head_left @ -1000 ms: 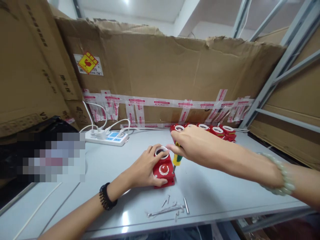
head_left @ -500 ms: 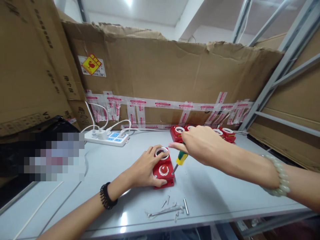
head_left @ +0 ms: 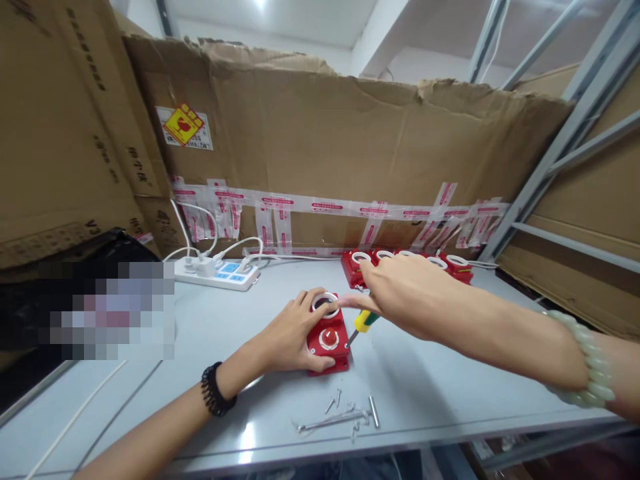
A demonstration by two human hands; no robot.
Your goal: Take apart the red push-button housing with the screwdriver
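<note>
A red box-shaped device (head_left: pixel 339 328) with a white ring at its far end and a red dome in the middle lies on the table. My left hand (head_left: pixel 295 331) is wrapped round its left side, thumb along the near edge and fingers by the ring. My right hand (head_left: pixel 400 290) is closed round the handle of a green and yellow screwdriver (head_left: pixel 363 321). The screwdriver leans to the right, its tip at a screw on the device's right near corner. Part of the handle is hidden by my right hand.
Small screws (head_left: pixel 330 404) and a thin metal rod tool with a crossbar (head_left: pixel 375 411) lie near the table's front edge. More red devices (head_left: pixel 354 268) stand at the back right. A white power strip (head_left: pixel 220 273) with plugged cables sits at the back left, before a cardboard wall (head_left: pixel 310 147).
My right hand has turned a little about the handle, and the forearm has shifted slightly right. The screwdriver tip stays at the same corner. My left hand keeps its hold.
</note>
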